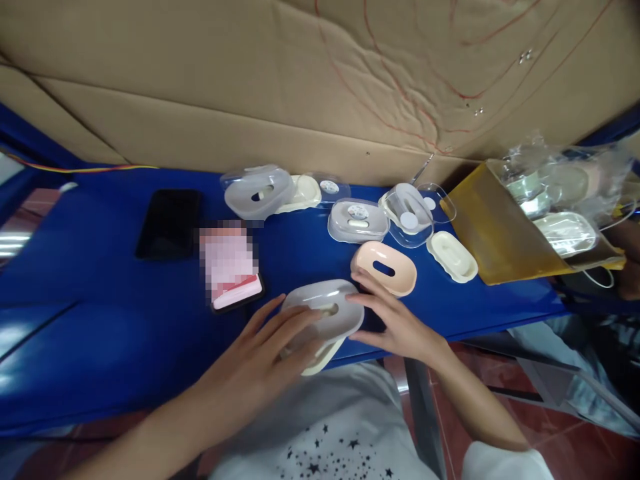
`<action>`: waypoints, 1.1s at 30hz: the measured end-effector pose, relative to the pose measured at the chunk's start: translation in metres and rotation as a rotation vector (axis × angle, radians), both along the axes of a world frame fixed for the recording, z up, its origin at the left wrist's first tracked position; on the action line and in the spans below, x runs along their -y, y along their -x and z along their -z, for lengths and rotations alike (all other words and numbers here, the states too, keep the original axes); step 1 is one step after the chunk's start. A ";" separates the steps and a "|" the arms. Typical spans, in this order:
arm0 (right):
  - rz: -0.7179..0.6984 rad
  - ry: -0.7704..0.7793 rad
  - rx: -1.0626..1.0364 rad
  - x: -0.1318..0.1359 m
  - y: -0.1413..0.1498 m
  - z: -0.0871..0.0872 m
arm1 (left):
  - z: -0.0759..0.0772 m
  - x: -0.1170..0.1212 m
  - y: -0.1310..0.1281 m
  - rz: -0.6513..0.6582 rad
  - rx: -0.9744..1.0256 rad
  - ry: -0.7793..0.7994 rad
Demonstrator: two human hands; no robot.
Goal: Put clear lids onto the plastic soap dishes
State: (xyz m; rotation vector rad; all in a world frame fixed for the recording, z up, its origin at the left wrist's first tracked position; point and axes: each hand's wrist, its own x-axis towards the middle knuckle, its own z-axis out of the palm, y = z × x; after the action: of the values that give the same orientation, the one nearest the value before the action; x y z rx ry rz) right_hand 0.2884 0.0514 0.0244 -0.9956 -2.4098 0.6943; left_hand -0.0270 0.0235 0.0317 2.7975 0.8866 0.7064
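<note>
Near the front edge of the table sits a grey oval soap dish tray [336,319] with a slot in its middle, on top of a cream soap dish base [323,359]. My left hand [273,347] is on the tray's left side, its fingers reaching over the rim and into the tray. At the right end my right hand [393,320] has its fingers apart, the tips over or against the rim; firm contact is hard to tell. Just beyond lies a peach soap dish tray [367,261] with an oval slot, close to my right fingertips.
Behind are stacked grey trays [260,190], a clear-lidded soap dish [357,223], another assembled dish [407,207] and a cream base [453,257]. A cardboard box [480,233] with wrapped parts stands right. A black phone [169,223] and a blurred-out phone [230,267] lie left.
</note>
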 end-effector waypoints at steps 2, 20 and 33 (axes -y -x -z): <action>-0.052 0.001 0.000 -0.008 0.002 -0.005 | 0.006 0.015 -0.002 -0.094 0.023 -0.021; -0.033 -0.200 0.020 0.002 -0.015 0.010 | 0.017 0.007 -0.025 -0.256 0.045 -0.115; -0.041 -0.532 0.205 0.020 0.006 0.019 | 0.024 -0.006 -0.005 -0.089 -0.066 -0.142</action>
State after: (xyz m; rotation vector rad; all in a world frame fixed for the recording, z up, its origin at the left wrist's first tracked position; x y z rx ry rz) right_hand 0.2821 0.0314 0.0052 -0.8211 -2.5862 -0.0553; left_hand -0.0216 0.0290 0.0073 2.9371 1.0158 0.7209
